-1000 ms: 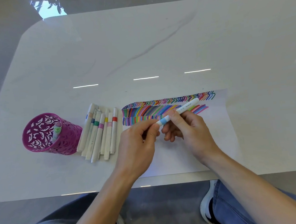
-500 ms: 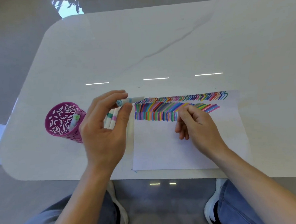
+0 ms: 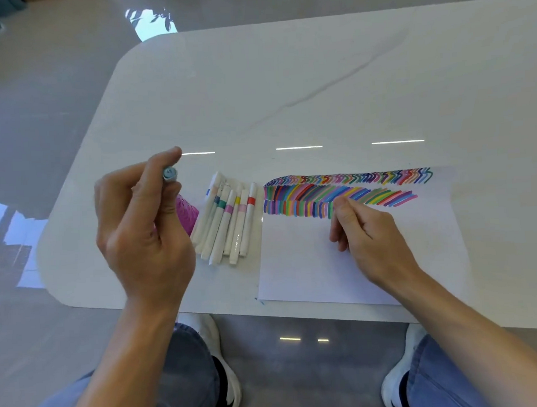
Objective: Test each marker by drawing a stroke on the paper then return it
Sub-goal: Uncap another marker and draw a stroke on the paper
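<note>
Up front, pinched in the left hand [image 3: 144, 228]: a marker [image 3: 170, 173], pale-blue round end turned toward the camera, rest of the barrel hidden behind the fingers. Grips it between thumb and curled fingertips, raised above the bench [image 3: 286, 93] and touching nothing else.

Directly behind that hand, mostly covered by it: a magenta cup [image 3: 187, 215] with a cut-out pattern, only a sliver of its side showing past the hand's right edge.

Just right of that hand: a loose row of white markers [image 3: 228, 224], lying flat and side by side, with coloured bands near their far ends, among them teal, pink, yellow and red.

Right of the row and close beside it: a sheet of paper [image 3: 310, 263], lying flat, near edge close to the bench's front edge. Across its far part, bands of coloured strokes [image 3: 369, 195]: a line of zigzags at the top, two lines of short slanted marks beneath.

On the paper: the right hand [image 3: 365, 232], fingers curled under, thumb laid along the index finger, nothing visible in its grip. Rests with the thumb tip at the lower line of strokes, well apart from the left hand, with the marker row between the two.

Below both hands, past the bench edge: jeans [image 3: 441, 378], white-and-black shoes [image 3: 226, 373], a glossy grey floor [image 3: 301, 372].
</note>
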